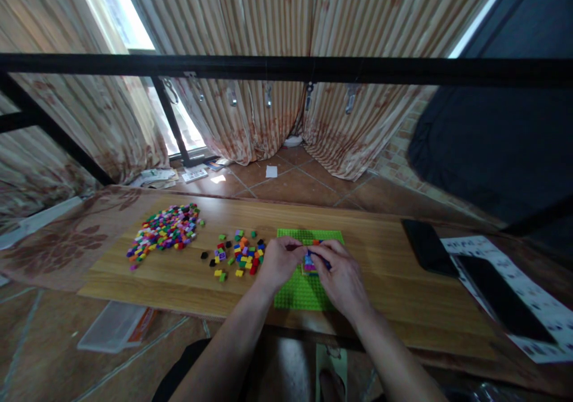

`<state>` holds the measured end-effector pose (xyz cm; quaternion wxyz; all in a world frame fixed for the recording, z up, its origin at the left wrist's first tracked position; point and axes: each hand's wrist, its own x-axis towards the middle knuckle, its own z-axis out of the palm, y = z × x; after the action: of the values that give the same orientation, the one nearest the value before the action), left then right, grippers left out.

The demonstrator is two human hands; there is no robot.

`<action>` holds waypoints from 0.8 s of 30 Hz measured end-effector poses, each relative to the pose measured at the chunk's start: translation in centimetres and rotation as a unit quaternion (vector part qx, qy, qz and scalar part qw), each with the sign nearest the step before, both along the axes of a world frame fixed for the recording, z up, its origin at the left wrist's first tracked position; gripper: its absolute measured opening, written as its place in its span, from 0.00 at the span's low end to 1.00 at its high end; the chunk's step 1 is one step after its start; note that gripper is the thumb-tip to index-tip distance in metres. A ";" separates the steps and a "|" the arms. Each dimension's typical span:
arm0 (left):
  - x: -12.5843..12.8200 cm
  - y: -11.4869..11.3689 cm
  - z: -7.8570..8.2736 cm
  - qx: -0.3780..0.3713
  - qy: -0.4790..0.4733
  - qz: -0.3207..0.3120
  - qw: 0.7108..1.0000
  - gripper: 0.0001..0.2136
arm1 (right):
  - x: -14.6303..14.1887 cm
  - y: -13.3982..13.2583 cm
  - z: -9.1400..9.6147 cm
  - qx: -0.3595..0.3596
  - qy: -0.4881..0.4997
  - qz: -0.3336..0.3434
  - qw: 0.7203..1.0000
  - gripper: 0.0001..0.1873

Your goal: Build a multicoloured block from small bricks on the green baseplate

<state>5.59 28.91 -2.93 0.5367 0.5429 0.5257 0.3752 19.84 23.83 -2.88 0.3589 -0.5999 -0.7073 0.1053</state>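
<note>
- Brick build on green baseplate: likely light, stiff, slick; best pinched by side walls
- Left hand, right hand: fingertips over it, grip hidden, can't say

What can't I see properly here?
In the head view:
Full shape of the bricks on the green baseplate: right hand covers part.
Anything in the left hand: too small.
Marks on the white sheet: too small, partly covered by a black slab.
Slipper: bottom edge cuts it.
</note>
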 end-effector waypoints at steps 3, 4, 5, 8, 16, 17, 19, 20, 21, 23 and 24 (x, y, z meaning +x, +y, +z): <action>0.0 0.1 0.1 -0.005 -0.004 -0.002 1.000 0.06 | 0.0 0.0 0.1 0.000 0.002 0.000 1.000 0.13; 0.0 0.1 0.1 -0.005 -0.004 -0.002 1.000 0.06 | 0.0 0.0 0.1 0.000 0.002 0.000 1.000 0.13; 0.0 0.1 0.1 -0.004 -0.003 -0.002 1.000 0.06 | 0.0 0.0 0.1 0.000 0.003 0.000 1.000 0.13; -0.1 0.2 0.2 0.000 0.010 -0.003 1.000 0.06 | 0.0 0.1 0.0 0.000 0.008 -0.001 1.000 0.13; -0.3 0.6 0.8 -0.009 0.009 -0.033 0.999 0.06 | 0.1 0.2 -0.1 -0.002 0.010 0.004 1.000 0.13; -0.3 0.6 0.7 -0.007 0.011 -0.035 0.999 0.06 | 0.1 0.2 -0.1 -0.002 0.009 0.005 1.000 0.13; -0.3 0.7 0.4 -0.001 0.008 -0.037 0.999 0.05 | 0.1 0.2 -0.1 -0.002 0.009 0.005 1.000 0.13; -0.3 0.7 0.2 0.002 0.002 -0.037 0.999 0.05 | 0.1 0.2 -0.1 -0.002 0.009 0.004 1.000 0.13; -0.3 0.8 0.0 0.003 -0.007 -0.038 0.999 0.05 | 0.1 0.2 -0.1 -0.001 0.009 0.004 1.000 0.13; -0.2 0.8 -0.3 0.006 -0.025 -0.037 0.999 0.04 | 0.0 0.1 -0.1 0.003 0.009 0.003 1.000 0.13; -0.2 0.8 -0.5 0.006 -0.031 -0.035 0.999 0.04 | 0.0 0.1 -0.1 0.005 0.009 0.003 1.000 0.13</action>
<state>5.41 29.71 -3.39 0.5623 0.5522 0.4873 0.3761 19.83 23.95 -2.99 0.3682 -0.5947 -0.7065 0.1079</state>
